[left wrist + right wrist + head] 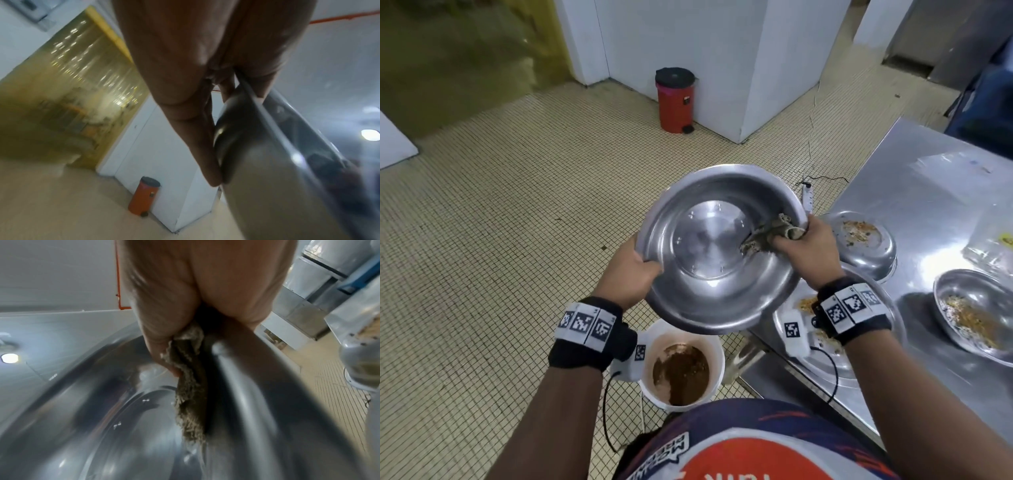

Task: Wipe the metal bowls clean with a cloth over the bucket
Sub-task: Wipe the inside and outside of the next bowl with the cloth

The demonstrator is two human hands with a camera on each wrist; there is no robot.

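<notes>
A large shiny metal bowl (pixel 717 253) is held tilted above a white bucket (pixel 714 373) with brown slop in it. My left hand (pixel 635 270) grips the bowl's left rim, thumb inside and fingers underneath; the left wrist view shows those fingers (pixel 207 155) along the bowl's outer wall (pixel 267 186). My right hand (pixel 796 245) grips a dirty brown cloth (pixel 770 233) pressed against the bowl's inner right wall. In the right wrist view the cloth (pixel 191 391) hangs from that hand into the bowl (pixel 102 410).
A steel table (pixel 914 192) stands at the right with three dirty metal bowls: one at the back (pixel 863 245), one at the right (pixel 974 311), one under my right wrist (pixel 825 363). A red pedal bin (pixel 674 99) stands by a white pillar. The floor is tiled.
</notes>
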